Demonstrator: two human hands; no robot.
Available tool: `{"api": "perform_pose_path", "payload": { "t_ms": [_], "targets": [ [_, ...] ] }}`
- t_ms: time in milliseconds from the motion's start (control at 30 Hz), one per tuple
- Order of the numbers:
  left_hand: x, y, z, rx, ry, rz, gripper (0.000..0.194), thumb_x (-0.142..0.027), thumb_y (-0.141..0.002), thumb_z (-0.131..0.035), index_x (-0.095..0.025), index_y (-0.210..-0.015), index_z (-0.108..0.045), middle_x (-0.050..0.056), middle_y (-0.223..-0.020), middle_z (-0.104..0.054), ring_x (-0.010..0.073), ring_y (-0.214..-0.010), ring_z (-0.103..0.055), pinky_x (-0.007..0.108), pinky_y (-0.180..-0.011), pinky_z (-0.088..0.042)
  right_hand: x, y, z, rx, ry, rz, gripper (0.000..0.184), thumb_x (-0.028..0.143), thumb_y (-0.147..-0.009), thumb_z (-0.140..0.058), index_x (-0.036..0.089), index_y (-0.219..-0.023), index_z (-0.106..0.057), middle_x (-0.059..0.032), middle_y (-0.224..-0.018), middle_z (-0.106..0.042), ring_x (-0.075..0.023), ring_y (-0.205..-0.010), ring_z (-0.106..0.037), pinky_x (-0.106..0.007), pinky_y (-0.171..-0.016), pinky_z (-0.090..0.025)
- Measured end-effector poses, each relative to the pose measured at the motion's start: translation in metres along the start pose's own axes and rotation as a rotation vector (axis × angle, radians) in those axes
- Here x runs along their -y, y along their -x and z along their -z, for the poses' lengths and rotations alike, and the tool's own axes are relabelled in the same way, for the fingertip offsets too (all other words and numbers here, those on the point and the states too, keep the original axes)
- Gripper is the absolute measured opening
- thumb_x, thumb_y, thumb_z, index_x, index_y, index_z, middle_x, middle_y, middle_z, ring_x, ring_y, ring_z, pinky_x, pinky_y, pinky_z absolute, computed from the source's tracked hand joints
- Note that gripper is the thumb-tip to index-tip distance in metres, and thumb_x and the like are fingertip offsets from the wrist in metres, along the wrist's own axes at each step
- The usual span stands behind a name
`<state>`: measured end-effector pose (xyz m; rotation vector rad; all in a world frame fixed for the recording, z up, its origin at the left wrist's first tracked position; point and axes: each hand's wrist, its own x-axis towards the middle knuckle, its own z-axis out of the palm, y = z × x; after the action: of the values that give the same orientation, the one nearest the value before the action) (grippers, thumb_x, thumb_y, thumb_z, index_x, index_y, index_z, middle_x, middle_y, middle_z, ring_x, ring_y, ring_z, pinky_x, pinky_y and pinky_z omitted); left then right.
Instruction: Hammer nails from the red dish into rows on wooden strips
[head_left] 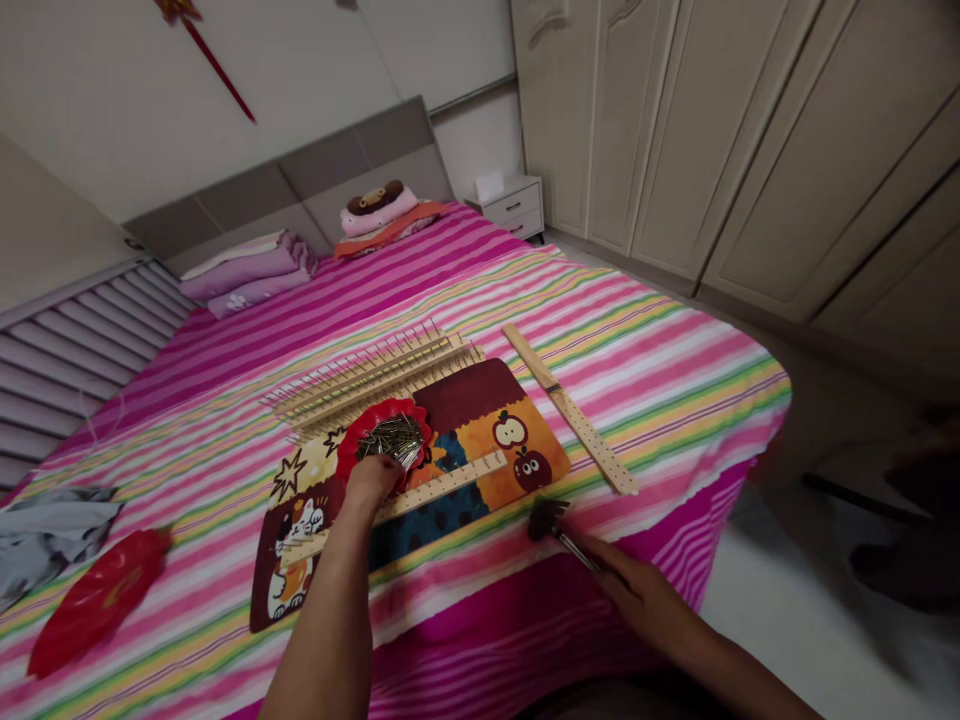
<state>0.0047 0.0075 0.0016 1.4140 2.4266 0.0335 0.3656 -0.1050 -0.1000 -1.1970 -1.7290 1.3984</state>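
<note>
My left hand (370,480) reaches into a red dish (384,430) full of metal nails (390,438), fingers down among them. My right hand (637,592) grips the handle of a small hammer (549,520) whose head rests near the bed's front edge. A wooden strip with holes (439,486) lies across a colourful cartoon mat (420,480) between the hands. Behind the dish lie wooden strips with nails standing in them (375,378).
A second holed wooden strip (570,408) lies to the right on the striped bedspread (637,360). A red fan-shaped item (97,600) and grey cloth (45,530) sit at the left. Folded bedding is at the headboard; wardrobes stand on the right.
</note>
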Motion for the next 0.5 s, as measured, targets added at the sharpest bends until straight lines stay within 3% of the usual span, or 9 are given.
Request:
{"api": "perform_pose_path", "payload": {
  "t_ms": [167, 333, 400, 500],
  "targets": [
    [0.008, 0.004, 0.001, -0.051, 0.130, -0.029, 0.011, -0.028, -0.064, -0.057, -0.019, -0.060, -0.061, 0.002, -0.056, -0.062, 0.0138, -0.056, -0.056, 0.023, -0.055, -0.039, 0.001, -0.001, 0.000, 0.005, -0.027, 0.005, 0.045, 0.025, -0.087, -0.044, 0.023, -0.132, -0.048, -0.0047, -0.130, -0.057, -0.0216, -0.120, -0.053, -0.037, -0.101, -0.041],
    [0.017, 0.025, 0.012, -0.043, 0.759, -0.098, 0.033, -0.045, -0.050, -0.070, -0.016, -0.062, -0.061, 0.000, -0.058, -0.062, 0.0114, -0.055, -0.053, 0.023, -0.055, -0.041, 0.002, -0.002, 0.001, 0.021, -0.033, -0.021, 0.046, 0.026, -0.088, -0.043, 0.023, -0.133, -0.046, -0.0041, -0.131, -0.056, -0.0203, -0.120, -0.053, -0.037, -0.103, -0.039],
    [0.015, 0.036, 0.016, -0.024, 0.915, -0.093, 0.041, -0.045, -0.043, -0.075, -0.014, -0.066, -0.063, 0.000, -0.060, -0.062, 0.0104, -0.055, -0.053, 0.023, -0.055, -0.041, 0.002, -0.002, 0.001, 0.028, -0.028, -0.026, 0.046, 0.027, -0.088, -0.043, 0.023, -0.134, -0.046, -0.0040, -0.131, -0.057, -0.0198, -0.119, -0.053, -0.036, -0.103, -0.039],
    [0.008, 0.054, 0.017, 0.004, 1.061, -0.077, 0.044, -0.040, -0.043, -0.078, -0.013, -0.075, -0.065, 0.000, -0.064, -0.062, 0.0082, -0.054, -0.052, 0.021, -0.053, -0.040, 0.002, -0.002, 0.001, 0.022, -0.021, -0.021, 0.045, 0.028, -0.088, -0.043, 0.024, -0.133, -0.048, -0.0041, -0.128, -0.060, -0.0196, -0.116, -0.056, -0.035, -0.101, -0.041]
  ]
}}
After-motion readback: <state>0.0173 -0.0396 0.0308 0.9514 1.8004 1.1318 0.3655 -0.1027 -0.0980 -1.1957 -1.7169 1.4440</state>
